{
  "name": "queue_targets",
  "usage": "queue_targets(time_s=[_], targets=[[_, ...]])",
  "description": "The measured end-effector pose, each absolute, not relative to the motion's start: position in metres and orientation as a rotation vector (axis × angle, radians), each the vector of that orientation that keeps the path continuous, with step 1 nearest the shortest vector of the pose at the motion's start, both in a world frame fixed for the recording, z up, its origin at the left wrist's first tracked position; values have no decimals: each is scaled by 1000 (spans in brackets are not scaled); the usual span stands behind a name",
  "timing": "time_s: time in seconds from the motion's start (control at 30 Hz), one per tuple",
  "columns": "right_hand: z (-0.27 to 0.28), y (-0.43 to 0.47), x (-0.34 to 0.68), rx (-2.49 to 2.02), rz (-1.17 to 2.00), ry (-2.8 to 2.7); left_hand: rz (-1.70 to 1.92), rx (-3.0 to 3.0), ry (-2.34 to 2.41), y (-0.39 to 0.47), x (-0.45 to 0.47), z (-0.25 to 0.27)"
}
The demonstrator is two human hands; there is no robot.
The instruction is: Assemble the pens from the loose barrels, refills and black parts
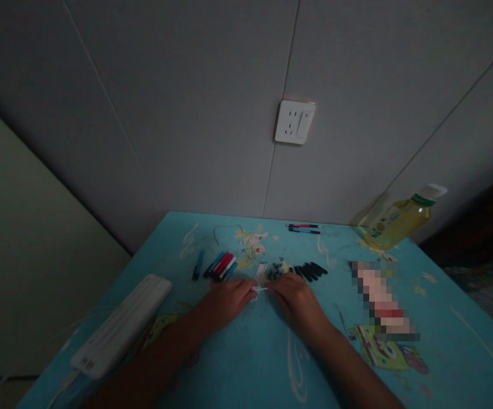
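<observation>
Close together at the middle of the blue table, my left hand [232, 298] and my right hand [293, 294] pinch a thin white stick [262, 289], one at each end. It looks like a pen refill, but its tip is too small to make out. Beneath it several similar white sticks [261, 270] lie side by side. Left of them is a group of blue, red and white pen barrels [223, 265], with one blue barrel [198, 265] apart. Beyond my right hand lie several black tapered pieces [311, 271] and a heap of small dark parts [275, 269].
Two whole pens [304, 228] lie at the table's back edge. A bottle of yellow liquid [400, 221] stands back right, with a blurred-out flat item [383, 298] nearer. A white power strip [122, 324] with a cord sits at left. A wall socket [294, 122] is above.
</observation>
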State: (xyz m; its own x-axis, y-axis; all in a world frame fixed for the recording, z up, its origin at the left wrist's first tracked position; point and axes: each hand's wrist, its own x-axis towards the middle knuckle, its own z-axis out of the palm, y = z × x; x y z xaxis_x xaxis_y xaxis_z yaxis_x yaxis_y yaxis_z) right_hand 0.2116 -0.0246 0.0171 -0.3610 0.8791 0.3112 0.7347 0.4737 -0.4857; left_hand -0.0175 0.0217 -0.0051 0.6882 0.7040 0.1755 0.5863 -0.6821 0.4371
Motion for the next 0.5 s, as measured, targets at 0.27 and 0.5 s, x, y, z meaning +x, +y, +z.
queue_targets(time_s=[0.27, 0.5], targets=[[12, -28, 207, -1228, 389, -2277, 442, 2661, 990, 20, -17, -11], [15, -31, 205, -1320, 360, -2299, 582, 2750, 981, 16, -16, -10]])
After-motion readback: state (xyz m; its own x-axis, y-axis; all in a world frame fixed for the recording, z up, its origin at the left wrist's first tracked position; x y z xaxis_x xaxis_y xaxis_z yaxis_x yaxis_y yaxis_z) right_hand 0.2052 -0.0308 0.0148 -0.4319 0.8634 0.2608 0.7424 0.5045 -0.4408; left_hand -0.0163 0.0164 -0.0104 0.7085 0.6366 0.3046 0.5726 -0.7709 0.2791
